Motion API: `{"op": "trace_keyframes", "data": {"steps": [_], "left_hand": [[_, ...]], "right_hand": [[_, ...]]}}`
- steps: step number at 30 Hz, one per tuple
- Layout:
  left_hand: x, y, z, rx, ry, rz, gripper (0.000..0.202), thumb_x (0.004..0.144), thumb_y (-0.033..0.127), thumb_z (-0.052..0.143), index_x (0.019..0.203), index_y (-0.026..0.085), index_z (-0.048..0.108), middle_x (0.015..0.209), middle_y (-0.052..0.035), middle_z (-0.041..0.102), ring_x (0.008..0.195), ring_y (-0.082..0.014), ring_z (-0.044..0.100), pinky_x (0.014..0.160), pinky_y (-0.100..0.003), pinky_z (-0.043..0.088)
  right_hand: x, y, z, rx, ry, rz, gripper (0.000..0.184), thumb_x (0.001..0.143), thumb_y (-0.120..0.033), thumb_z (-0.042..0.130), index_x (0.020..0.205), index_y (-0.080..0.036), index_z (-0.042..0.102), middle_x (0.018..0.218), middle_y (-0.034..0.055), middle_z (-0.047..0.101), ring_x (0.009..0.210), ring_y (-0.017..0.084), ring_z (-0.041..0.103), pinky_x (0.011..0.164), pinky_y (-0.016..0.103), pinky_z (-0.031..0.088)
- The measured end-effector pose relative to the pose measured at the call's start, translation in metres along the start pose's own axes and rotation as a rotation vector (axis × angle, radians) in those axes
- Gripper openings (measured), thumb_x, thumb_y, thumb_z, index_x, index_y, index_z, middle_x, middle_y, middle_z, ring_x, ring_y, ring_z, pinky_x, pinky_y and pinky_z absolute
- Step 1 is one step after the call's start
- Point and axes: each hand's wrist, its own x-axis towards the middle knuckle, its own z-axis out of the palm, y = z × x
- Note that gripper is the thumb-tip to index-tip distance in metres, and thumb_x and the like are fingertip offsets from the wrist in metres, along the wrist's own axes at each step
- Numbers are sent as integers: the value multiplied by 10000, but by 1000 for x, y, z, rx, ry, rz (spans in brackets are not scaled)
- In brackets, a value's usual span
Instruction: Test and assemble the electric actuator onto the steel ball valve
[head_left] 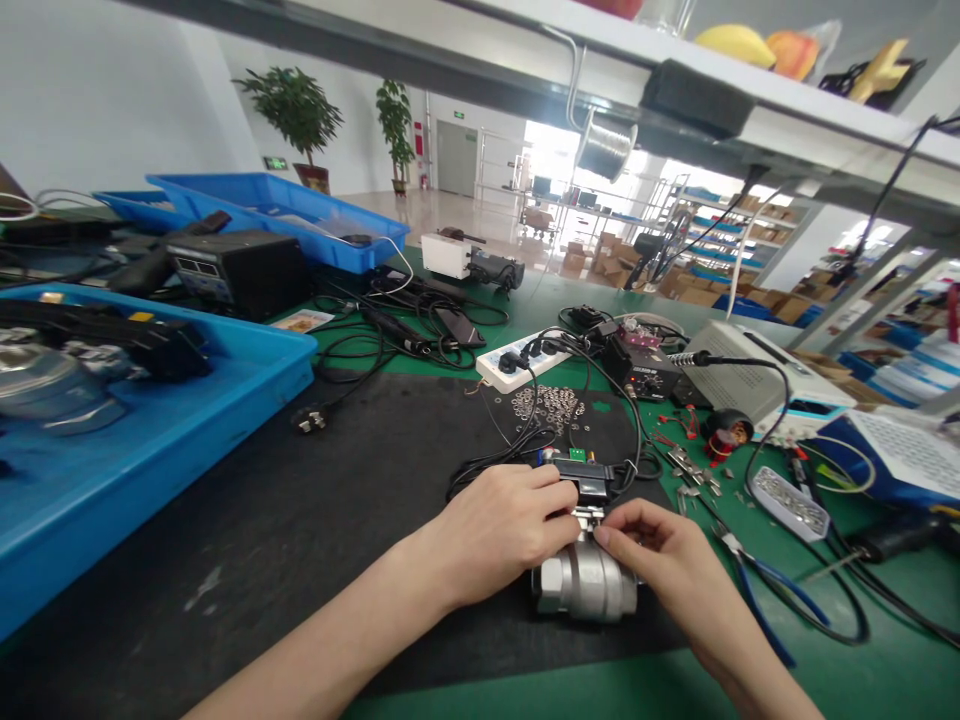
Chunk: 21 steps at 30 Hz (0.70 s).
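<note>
A silver metal ball valve (589,588) lies on the black mat (300,540), with a black actuator housing (592,482) on its far side. A small green terminal block (577,455) shows on top of the housing. My left hand (499,520) is closed over the left side of the valve assembly, its fingers curled around the housing and bracket. At the bracket between housing and valve body, my right hand (664,545) pinches with thumb and forefinger. Whatever is in that pinch is too small to make out.
Beyond the valve lie many small nuts (551,405) and a white power strip (521,360). Pliers (757,585), a screwdriver (885,540) and a tray of small parts (790,503) lie right. A blue tray (277,365) stands left; a shelf (525,50) hangs above.
</note>
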Motion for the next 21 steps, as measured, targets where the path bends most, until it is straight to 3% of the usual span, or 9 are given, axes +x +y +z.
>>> {"op": "trace_keyframes", "data": {"steps": [9,21], "left_hand": [[1,0,-5,14,-55,9,187,1048,208,498,1105,220,675,1003,-31,645,902,-210,548,715,-373,430],[0,2,-2,43,-55,14,191,1054,221,475,1066,212,665,998,-23,628,899,-216,541,687,-398,417]], "right_hand": [[0,1,11,98,78,52,406,791,-552,804,852,-167,690,738,-5,624,684,137,466,599,266,305],[-2,3,12,165,57,85,443,786,-589,794,820,-162,677,705,-18,580,647,115,426,579,257,288]]}}
